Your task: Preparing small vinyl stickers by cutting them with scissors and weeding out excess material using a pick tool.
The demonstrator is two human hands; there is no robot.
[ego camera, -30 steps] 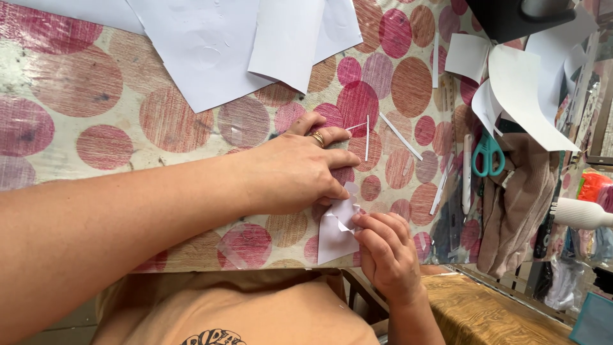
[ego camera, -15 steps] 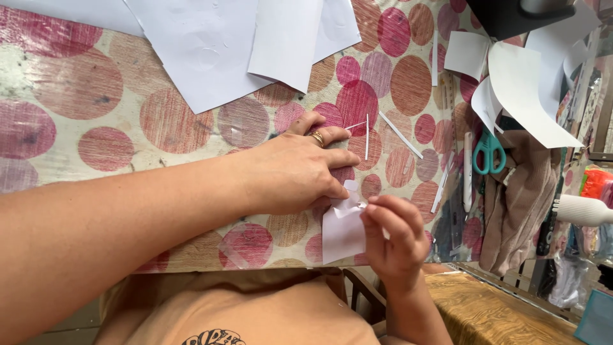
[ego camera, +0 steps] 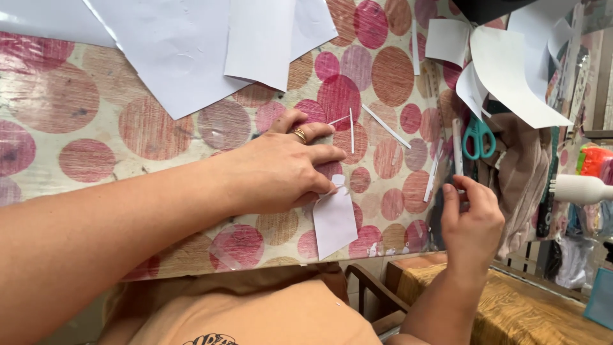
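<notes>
White paper is what the left hand [ego camera: 281, 169] has under it: a small cut piece [ego camera: 333, 220] pinned flat to the spotted tablecloth [ego camera: 147, 128] by the fingertips, palm down, fingers together and pressing rather than gripping. The piece sticks out from under the fingers toward the table's near edge, its long axis running toward the person, the lower end overhanging the edge a little. The right hand [ego camera: 472, 220] is off to the right, near the table's side edge, well apart from the piece, fingers loosely curled; whether it pinches a thin strip I cannot tell. The left hand is plainly the nearer. Thin white strips [ego camera: 386, 126] lie beyond the left hand, teal-handled scissors [ego camera: 477, 136] farther right, large sheets [ego camera: 185, 51] at the far side.
</notes>
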